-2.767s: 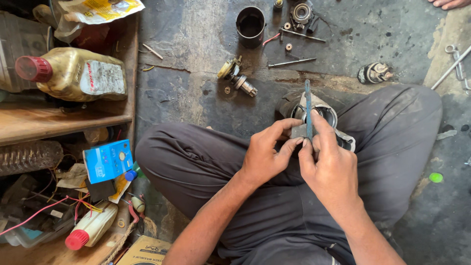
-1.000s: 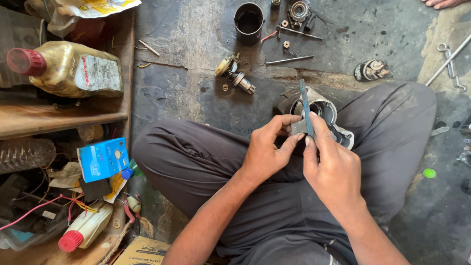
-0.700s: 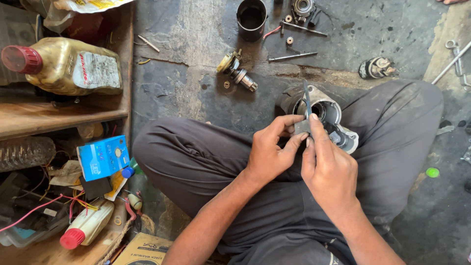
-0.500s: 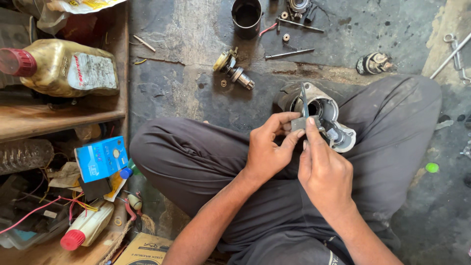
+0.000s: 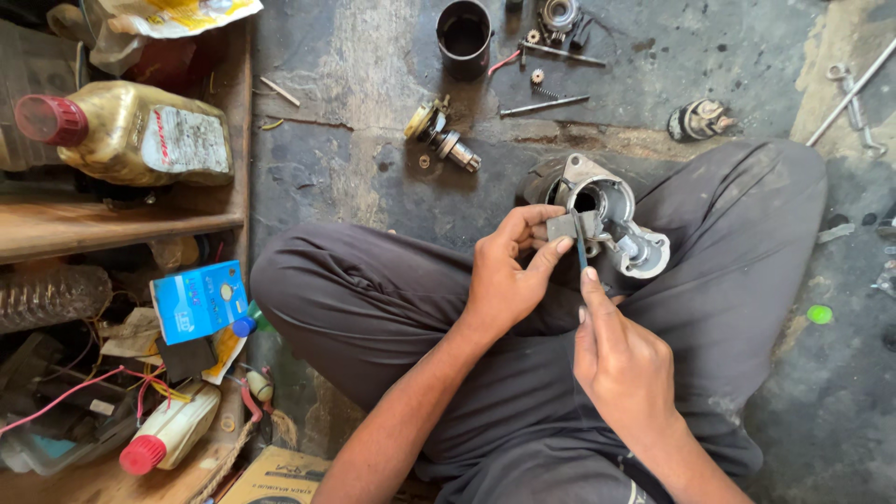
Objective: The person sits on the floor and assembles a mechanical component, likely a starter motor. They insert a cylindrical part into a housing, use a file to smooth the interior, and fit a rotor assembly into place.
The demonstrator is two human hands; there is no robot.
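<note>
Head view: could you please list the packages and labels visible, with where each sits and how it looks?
Oil bottle: lying on the left shelf, yellowish, red cap, pale label.
Blue box: lower left, rectangular, light markings.
White bottle: bottom left, red cap.
Cardboard box: bottom edge, brown.
Bag: top left, white and yellow.

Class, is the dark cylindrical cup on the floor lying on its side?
No. The dark cup stands upright, its open mouth facing up.

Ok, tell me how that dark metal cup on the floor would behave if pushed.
The dark metal cup stands upright on its flat base, so it would probably slide, not roll. It looks rigid and fairly heavy. The rough concrete floor likely resists sliding.
</note>
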